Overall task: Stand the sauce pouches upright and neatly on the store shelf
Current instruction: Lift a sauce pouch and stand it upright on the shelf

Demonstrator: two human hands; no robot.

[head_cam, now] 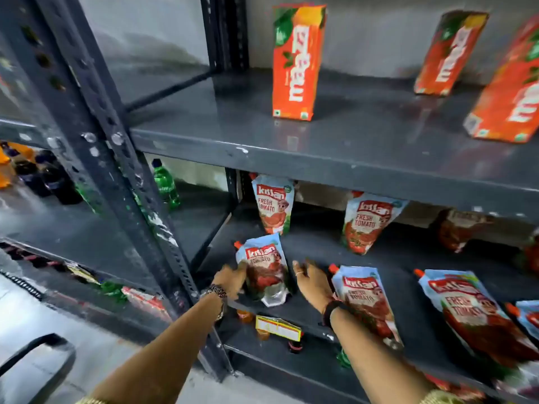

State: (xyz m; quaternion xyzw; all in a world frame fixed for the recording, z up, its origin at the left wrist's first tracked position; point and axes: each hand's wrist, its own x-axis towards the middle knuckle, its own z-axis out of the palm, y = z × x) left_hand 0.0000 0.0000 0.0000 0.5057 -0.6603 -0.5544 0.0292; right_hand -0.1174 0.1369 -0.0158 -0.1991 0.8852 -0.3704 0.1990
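Tomato sauce pouches sit on the dark middle shelf (315, 249). The front-left pouch (267, 269) leans at the shelf's front edge. My left hand (232, 279) touches its left side, fingers on it. My right hand (310, 279) is open just right of it, fingers spread, not touching it. A second pouch (363, 298) lies flat past my right wrist, and another pouch (478, 313) lies flat further right. Two pouches stand upright at the back, the back-left pouch (274, 204) and the back-middle pouch (366, 223). A dim pouch (458, 228) stands at the back right.
Orange juice cartons (297, 62) stand on the upper shelf (350, 158). A dark perforated upright post (125, 182) stands left of my hands. Green and dark bottles (164, 185) fill the neighbouring rack. A yellow price tag (277, 328) hangs on the shelf edge, bottles below.
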